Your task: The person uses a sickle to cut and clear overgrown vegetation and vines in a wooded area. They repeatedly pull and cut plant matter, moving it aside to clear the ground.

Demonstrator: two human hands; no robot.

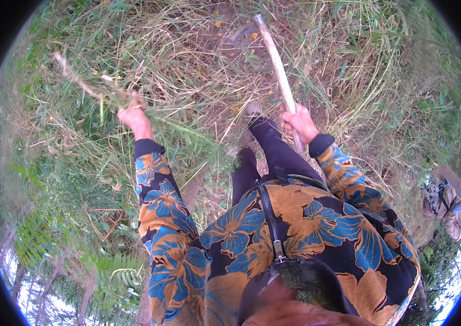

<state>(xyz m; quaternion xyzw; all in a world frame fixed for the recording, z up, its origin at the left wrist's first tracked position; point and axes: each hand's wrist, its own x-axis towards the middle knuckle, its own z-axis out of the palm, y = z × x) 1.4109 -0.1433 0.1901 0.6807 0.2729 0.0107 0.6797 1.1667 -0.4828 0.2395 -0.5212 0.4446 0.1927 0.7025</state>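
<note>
My right hand point(299, 123) grips the lower part of a pale wooden handle that belongs to a sickle point(281, 73). Its curved blade point(243, 31) points left at the far end, blurred over the dry grass. In my left hand point(134, 115) is a bunch of pulled or cut plants point(108, 95). Pale woody stalks point(76, 78) stick out from the fist toward the upper left, and a feathery green stem point(185, 131) trails down to the right. The two hands are well apart.
Dry, flattened grass point(189, 53) mixed with green blades covers the ground. My legs point(275, 142) stand in it. Fern fronds point(32, 238) and tree trunks point(49, 281) are at the lower left. Toward the right rim is a camouflage-and-beige figure or bundle point(448, 203), unclear.
</note>
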